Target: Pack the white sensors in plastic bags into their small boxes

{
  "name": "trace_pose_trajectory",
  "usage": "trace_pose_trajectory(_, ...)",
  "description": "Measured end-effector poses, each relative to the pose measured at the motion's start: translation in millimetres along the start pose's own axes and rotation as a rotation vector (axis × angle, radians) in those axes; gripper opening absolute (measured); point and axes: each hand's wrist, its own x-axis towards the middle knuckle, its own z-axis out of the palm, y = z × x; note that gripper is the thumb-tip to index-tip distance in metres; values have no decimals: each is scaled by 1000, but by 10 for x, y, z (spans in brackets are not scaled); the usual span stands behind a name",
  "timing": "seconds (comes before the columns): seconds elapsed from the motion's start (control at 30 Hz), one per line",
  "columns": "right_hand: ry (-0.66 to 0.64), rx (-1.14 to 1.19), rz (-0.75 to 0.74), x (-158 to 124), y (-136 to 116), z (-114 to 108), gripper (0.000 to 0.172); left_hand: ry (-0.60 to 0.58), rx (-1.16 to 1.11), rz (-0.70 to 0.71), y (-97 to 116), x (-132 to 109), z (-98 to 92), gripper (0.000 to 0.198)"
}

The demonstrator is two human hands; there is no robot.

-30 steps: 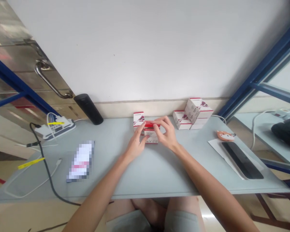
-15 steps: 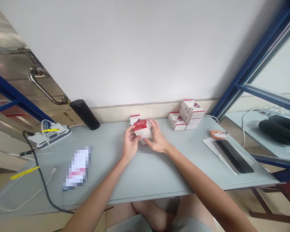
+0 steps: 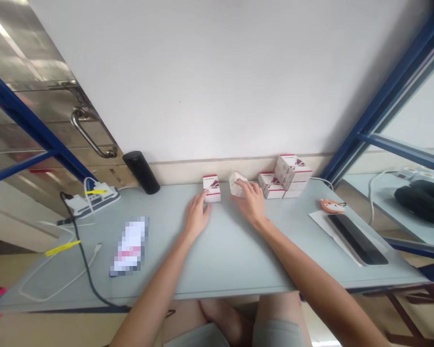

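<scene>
A small white-and-red carton stands on the table near the wall. My left hand rests on the tabletop just in front and to its left, fingers stretched out, fingertips at the carton's edge. Between that carton and the stack, my right hand grips a second white carton, which is tilted; the fingers cover its right part. To the right of this hand is a stack of several matching white cartons with red edges.
On the left of the grey-blue table are a black cylinder, a power strip with cables and a blurred-out flat item. A dark phone lies on white paper at right, below an orange fox-faced item.
My hands have come apart. The carton between them has moved right in my right hand, uncovering the one by the wall. My left hand has let go. The view has shifted slightly.
</scene>
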Motion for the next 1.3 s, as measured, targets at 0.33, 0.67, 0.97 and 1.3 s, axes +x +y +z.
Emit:
trace_pose_trajectory(0.33, -153, 148, 76, -161, -75, 198, 38, 97, 60, -65, 24, -1, -79, 45)
trace_pose_trajectory(0.67, -352, 208, -13, -90, 41, 12, 52, 17, 55, -139, -22, 24, -54, 59)
trace_pose_trajectory(0.97, -113, -400, 295, 53, 707, -325, 59, -39, 76, -149, -39, 23, -31, 69)
trace_pose_trajectory(1.3, -137, -177, 331, 174, 720, -512, 46, 84, 150, -70, 149, 27, -42, 63)
